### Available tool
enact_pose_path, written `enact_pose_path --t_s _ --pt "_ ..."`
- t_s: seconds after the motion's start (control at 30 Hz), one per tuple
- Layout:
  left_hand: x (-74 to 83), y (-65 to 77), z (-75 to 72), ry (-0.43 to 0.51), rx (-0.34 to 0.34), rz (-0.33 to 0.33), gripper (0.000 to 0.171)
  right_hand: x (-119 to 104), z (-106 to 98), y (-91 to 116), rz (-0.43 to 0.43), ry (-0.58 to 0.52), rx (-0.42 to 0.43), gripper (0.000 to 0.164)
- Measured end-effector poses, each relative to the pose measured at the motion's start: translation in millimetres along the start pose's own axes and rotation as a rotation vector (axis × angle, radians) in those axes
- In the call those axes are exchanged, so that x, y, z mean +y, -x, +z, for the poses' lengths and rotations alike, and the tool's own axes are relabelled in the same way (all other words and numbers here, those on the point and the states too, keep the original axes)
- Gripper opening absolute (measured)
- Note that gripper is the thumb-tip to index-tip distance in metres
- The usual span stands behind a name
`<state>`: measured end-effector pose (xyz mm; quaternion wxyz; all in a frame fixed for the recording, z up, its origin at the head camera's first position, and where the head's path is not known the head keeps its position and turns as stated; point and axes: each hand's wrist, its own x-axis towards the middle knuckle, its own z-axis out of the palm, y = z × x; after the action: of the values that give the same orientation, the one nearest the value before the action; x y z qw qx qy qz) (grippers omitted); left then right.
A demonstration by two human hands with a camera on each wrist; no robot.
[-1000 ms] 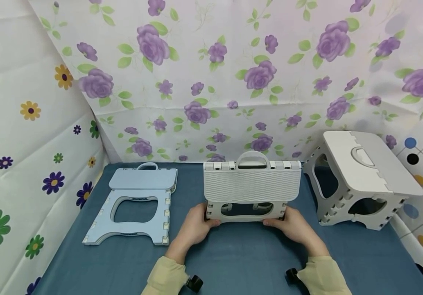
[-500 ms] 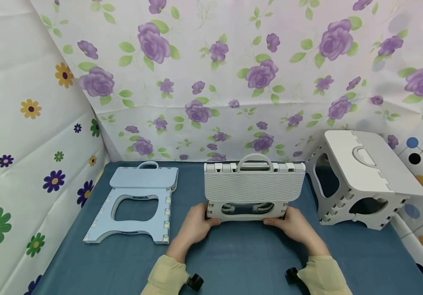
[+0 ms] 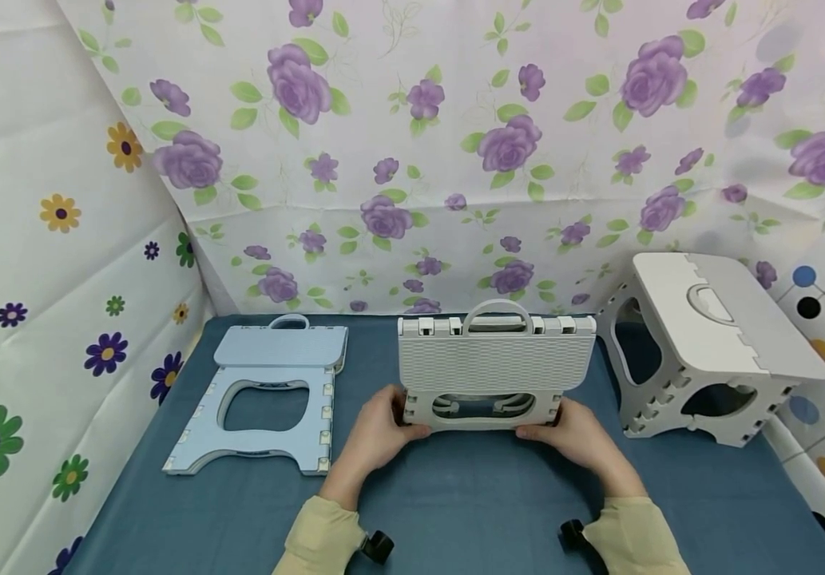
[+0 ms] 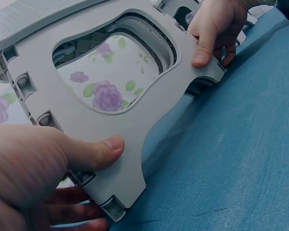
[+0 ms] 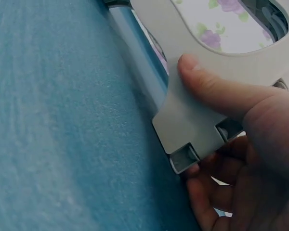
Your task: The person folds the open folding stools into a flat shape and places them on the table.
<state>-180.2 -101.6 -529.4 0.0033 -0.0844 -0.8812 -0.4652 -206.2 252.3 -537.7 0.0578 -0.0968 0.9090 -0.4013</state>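
Note:
A grey folding stool [image 3: 494, 363], folded nearly flat, stands upright at the middle of the table with its carry handle [image 3: 498, 307] at the top. My left hand [image 3: 378, 431] grips its lower left leg; in the left wrist view the thumb [image 4: 103, 151] lies over the front face and the fingers go behind. On the other side my right hand [image 3: 576, 434] grips the lower right leg the same way, thumb [image 5: 202, 84] in front, as the right wrist view shows. The stool's feet are at or just above the cloth; I cannot tell which.
To the left lies a light blue folded stool [image 3: 261, 399]. An unfolded white-grey stool [image 3: 707, 343] stands at the right, close to the held one. Blue cloth [image 3: 470, 511] covers the table. Floral sheets [image 3: 412, 160] hang behind and at the sides.
Over the last second the grey stool has tipped slightly, its top edge shifting a little to the right. Both hands keep their grip and hardly move.

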Motion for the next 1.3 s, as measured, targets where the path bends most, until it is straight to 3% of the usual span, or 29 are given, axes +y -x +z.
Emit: enact_pose_path --t_s 0.13,0.27,0.4,0.6,1.3 --pt "0.7 -0.4 -1.0 0.031 0.038 -0.010 0.062 1.3 -3.0 1.0 0.016 -0.065 0.011 0.081" --pt "1.0 -2.0 -0.9 0.037 0.047 0.024 0.082 1.5 -4.8 1.9 0.012 -0.096 0.002 0.078" --pt "0.8 -1.8 -1.6 0.011 0.030 0.057 0.068 3.2 -5.0 2.5 -0.049 -0.097 -0.003 0.065" --pt "0.6 -0.2 -2.8 -0.005 0.021 0.052 0.058 5.4 -3.7 2.2 -0.093 -0.120 -0.002 0.063" --pt "-1.0 -0.7 -1.6 0.010 -0.005 0.031 0.040 0.5 -1.2 4.7 0.036 -0.071 -0.015 0.058"
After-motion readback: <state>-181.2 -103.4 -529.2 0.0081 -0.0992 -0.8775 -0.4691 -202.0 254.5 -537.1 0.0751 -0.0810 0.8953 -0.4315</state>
